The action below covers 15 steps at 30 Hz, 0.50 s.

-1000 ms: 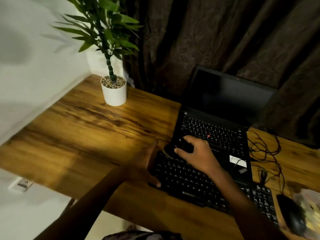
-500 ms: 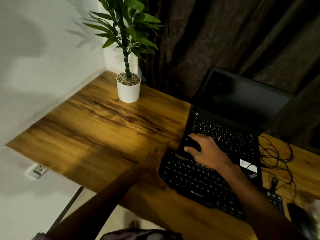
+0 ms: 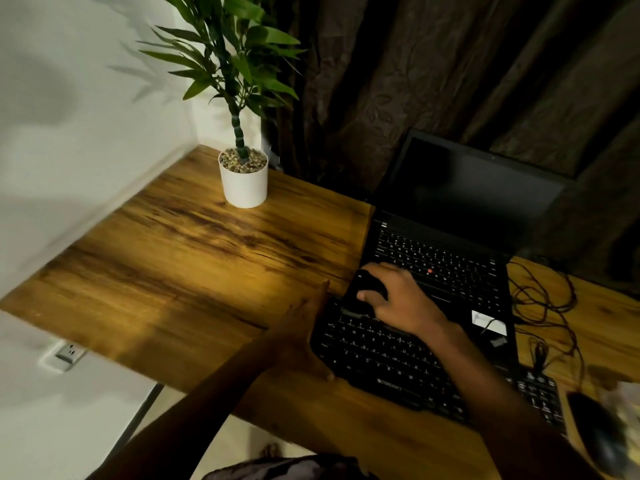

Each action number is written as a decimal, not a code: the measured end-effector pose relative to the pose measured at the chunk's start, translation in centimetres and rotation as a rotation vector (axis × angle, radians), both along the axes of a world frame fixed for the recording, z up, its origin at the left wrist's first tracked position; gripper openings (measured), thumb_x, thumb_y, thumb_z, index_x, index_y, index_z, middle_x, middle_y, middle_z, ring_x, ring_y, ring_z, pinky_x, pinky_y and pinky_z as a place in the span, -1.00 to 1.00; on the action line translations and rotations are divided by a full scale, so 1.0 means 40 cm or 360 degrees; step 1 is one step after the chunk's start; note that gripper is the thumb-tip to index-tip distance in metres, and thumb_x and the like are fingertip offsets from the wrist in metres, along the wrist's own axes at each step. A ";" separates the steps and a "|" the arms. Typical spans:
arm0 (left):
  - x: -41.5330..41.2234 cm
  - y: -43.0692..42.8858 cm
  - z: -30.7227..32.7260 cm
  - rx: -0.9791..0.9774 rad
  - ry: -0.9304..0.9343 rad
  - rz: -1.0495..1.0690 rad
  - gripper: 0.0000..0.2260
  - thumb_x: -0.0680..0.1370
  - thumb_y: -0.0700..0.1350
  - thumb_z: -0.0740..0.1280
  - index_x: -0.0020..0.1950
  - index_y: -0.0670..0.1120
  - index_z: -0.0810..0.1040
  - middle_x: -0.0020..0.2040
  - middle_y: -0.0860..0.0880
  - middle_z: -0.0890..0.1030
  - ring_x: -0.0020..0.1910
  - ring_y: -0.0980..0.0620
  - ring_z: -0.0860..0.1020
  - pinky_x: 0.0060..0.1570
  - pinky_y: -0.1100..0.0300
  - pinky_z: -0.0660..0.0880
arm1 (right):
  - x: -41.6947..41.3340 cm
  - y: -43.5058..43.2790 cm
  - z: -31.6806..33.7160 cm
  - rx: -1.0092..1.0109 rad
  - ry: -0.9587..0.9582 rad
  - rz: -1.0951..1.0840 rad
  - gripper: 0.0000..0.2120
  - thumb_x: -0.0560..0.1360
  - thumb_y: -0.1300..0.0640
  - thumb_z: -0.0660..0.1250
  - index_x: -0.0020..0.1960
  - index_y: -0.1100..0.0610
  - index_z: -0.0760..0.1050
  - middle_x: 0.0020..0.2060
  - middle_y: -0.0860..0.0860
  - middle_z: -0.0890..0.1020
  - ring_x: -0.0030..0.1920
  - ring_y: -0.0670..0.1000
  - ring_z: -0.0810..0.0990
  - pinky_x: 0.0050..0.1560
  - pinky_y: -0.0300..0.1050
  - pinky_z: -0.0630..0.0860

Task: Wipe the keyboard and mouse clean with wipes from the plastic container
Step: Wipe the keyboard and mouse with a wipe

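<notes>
The right hand is curling its fingers over a dark object, wipe or not I cannot tell, at the far left corner of the keyboard, whose long axis is running off to the near right toward the mouse; the left hand is lying straight-fingered against its left end. "ZEBRONICS" is showing on the keyboard's near edge

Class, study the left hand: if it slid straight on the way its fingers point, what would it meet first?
The left hand would probably meet the laptop's left edge first, after bare desk; depth is unclear.
</notes>
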State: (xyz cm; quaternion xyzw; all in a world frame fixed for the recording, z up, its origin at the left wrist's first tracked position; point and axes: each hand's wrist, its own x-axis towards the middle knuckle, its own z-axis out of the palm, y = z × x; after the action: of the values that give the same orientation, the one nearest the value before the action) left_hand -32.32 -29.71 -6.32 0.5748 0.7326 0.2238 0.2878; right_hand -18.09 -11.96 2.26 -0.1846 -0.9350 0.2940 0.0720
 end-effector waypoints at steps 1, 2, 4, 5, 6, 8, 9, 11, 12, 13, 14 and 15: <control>-0.001 0.000 -0.002 -0.0006 -0.0009 0.0010 0.43 0.09 0.40 0.55 0.53 0.04 -0.46 0.62 0.03 -0.06 0.58 -0.11 -0.03 0.52 -0.20 0.00 | 0.015 0.013 0.000 0.0008 -0.0024 -0.0008 -0.67 0.51 0.09 0.41 0.26 -0.02 0.50 0.01 -0.05 0.55 -0.01 -0.07 0.56 -0.01 -0.08 0.55; -0.003 0.001 -0.005 -0.0004 -0.0020 0.0017 0.44 0.07 0.42 0.54 0.52 0.06 -0.47 0.62 0.03 -0.04 0.58 -0.12 -0.02 0.51 -0.20 0.01 | 0.028 0.026 -0.001 0.0019 -0.0051 -0.0025 -0.67 0.51 0.09 0.41 0.25 -0.02 0.50 -0.01 -0.06 0.55 -0.01 -0.07 0.56 -0.02 -0.06 0.56; -0.006 0.001 -0.003 -0.0002 -0.0028 0.0014 0.44 0.04 0.44 0.52 0.52 0.09 -0.45 0.62 0.03 -0.03 0.58 -0.13 0.00 0.50 -0.22 0.05 | 0.044 0.042 -0.003 0.0046 -0.0088 -0.0060 -0.68 0.51 0.09 0.41 0.25 -0.02 0.49 -0.02 -0.06 0.54 -0.03 -0.08 0.56 -0.07 -0.06 0.55; -0.007 0.002 -0.002 -0.0003 -0.0030 0.0016 0.43 0.04 0.45 0.51 0.52 0.09 -0.45 0.62 0.03 -0.03 0.58 -0.13 0.01 0.50 -0.22 0.07 | 0.046 0.044 -0.003 0.0061 -0.0096 -0.0065 -0.68 0.51 0.09 0.41 0.24 -0.02 0.48 -0.03 -0.07 0.53 -0.04 -0.08 0.56 -0.10 -0.08 0.53; -0.008 0.004 -0.007 0.0000 -0.0024 0.0021 0.43 0.03 0.46 0.50 0.53 0.08 -0.44 0.62 0.02 -0.02 0.57 -0.13 0.02 0.49 -0.21 0.08 | 0.041 0.041 -0.002 0.0080 -0.0085 -0.0057 -0.69 0.51 0.09 0.41 0.23 -0.02 0.48 -0.03 -0.08 0.52 -0.04 -0.08 0.55 -0.10 -0.10 0.50; -0.007 0.006 -0.009 0.0002 -0.0001 0.0008 0.45 0.02 0.51 0.47 0.55 0.04 -0.41 0.62 0.03 -0.02 0.57 -0.13 0.03 0.49 -0.21 0.09 | 0.020 0.022 0.000 0.0122 -0.0061 -0.0026 -0.70 0.51 0.10 0.40 0.23 0.00 0.49 -0.02 -0.07 0.50 -0.02 -0.04 0.53 -0.08 -0.10 0.48; -0.007 0.008 -0.012 -0.0001 0.0009 -0.0007 0.46 0.00 0.54 0.44 0.55 0.02 -0.41 0.62 0.03 -0.04 0.57 -0.12 0.02 0.49 -0.22 0.08 | 0.005 0.009 0.002 0.0131 -0.0050 -0.0009 -0.71 0.51 0.11 0.40 0.21 0.02 0.50 -0.02 -0.04 0.50 -0.02 -0.02 0.52 -0.07 -0.08 0.50; -0.007 0.011 -0.015 0.0011 0.0036 -0.0037 0.45 -0.01 0.60 0.36 0.55 0.00 -0.40 0.62 0.05 -0.11 0.58 -0.08 -0.02 0.50 -0.22 0.04 | -0.023 -0.015 0.003 0.0109 -0.0025 0.0019 -0.74 0.51 0.15 0.39 0.18 0.04 0.52 -0.04 0.00 0.50 -0.04 0.00 0.52 -0.08 -0.07 0.52; -0.006 0.013 -0.015 0.0024 0.0049 -0.0045 0.44 0.00 0.60 0.34 0.55 0.00 -0.41 0.62 0.06 -0.13 0.58 -0.07 -0.03 0.51 -0.21 0.04 | -0.033 -0.023 0.004 0.0082 -0.0013 0.0018 -0.74 0.51 0.16 0.40 0.19 0.04 0.53 -0.04 0.01 0.51 -0.04 0.00 0.52 -0.07 -0.08 0.52; -0.007 0.013 -0.014 0.0029 0.0053 -0.0048 0.44 0.00 0.61 0.33 0.55 -0.01 -0.41 0.61 0.05 -0.12 0.58 -0.06 -0.02 0.51 -0.19 0.04 | -0.037 -0.026 0.005 0.0057 -0.0001 0.0012 -0.73 0.51 0.16 0.40 0.20 0.05 0.53 -0.03 0.01 0.51 -0.02 0.00 0.52 -0.06 -0.10 0.52; -0.007 0.013 -0.013 0.0026 0.0052 -0.0050 0.45 -0.01 0.61 0.32 0.55 -0.03 -0.42 0.61 0.05 -0.09 0.57 -0.06 -0.01 0.51 -0.17 0.03 | -0.037 -0.023 0.006 0.0037 0.0007 0.0001 -0.71 0.51 0.16 0.40 0.22 0.05 0.53 -0.02 0.02 0.52 -0.01 0.00 0.52 -0.04 -0.10 0.52; -0.008 0.012 -0.012 0.0019 0.0053 -0.0050 0.45 -0.01 0.61 0.31 0.54 -0.03 -0.44 0.61 0.05 -0.07 0.57 -0.07 0.00 0.52 -0.15 0.02 | -0.031 -0.017 0.007 0.0027 -0.0005 -0.0007 -0.70 0.51 0.16 0.40 0.23 0.04 0.52 -0.02 0.02 0.52 -0.01 0.00 0.53 -0.04 -0.09 0.53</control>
State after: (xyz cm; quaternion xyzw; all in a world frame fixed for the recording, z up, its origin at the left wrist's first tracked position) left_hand -32.63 -29.22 -6.80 0.5916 0.7267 0.2142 0.2757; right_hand -19.32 -12.64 2.55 -0.1865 -0.9372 0.2856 0.0728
